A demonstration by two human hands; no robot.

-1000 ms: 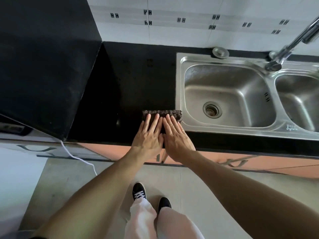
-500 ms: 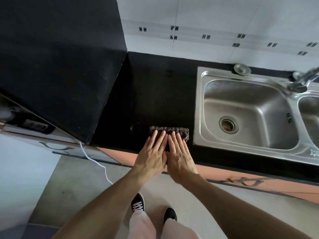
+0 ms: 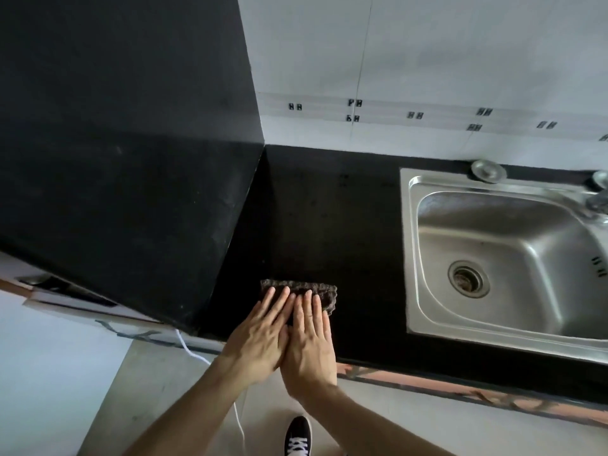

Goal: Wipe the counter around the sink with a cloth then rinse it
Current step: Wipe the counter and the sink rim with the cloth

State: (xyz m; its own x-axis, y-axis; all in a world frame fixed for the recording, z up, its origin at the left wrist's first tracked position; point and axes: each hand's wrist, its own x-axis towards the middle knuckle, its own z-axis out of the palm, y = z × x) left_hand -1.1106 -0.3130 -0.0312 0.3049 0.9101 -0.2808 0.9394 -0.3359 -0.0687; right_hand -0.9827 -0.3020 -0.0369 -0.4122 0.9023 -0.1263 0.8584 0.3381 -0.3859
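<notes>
A large black panel (image 3: 125, 159) is seen at the left, raised above a black worktop (image 3: 329, 225) that runs to the right along a white tiled wall (image 3: 427, 60). A steel sink (image 3: 408, 258) is set into the worktop at the right; a round drain (image 3: 468, 279) is located in the floor of its basin. A round metal plug (image 3: 488, 171) is laid on the rear rim of the sink, and part of a tap base (image 3: 600, 199) is visible at the frame edge.

A dark, textured cloth (image 3: 325, 296) is laid flat on the worktop near its front edge, well apart from the sink and to its left. The cloth is pressed down by both hands. The left hand (image 3: 260, 340) is held flat, palm down, with the fingers extended and close together, their tips on the left part of the cloth. The right hand (image 3: 309, 343) is held in the same flat manner just beside it, touching the left hand along the side. Nothing is pinched or gripped by either hand.

Below the worktop edge, a white cable (image 3: 197, 353) is hung towards the floor (image 3: 158, 390), and one black shoe (image 3: 297, 436) with white laces is seen at the bottom.
</notes>
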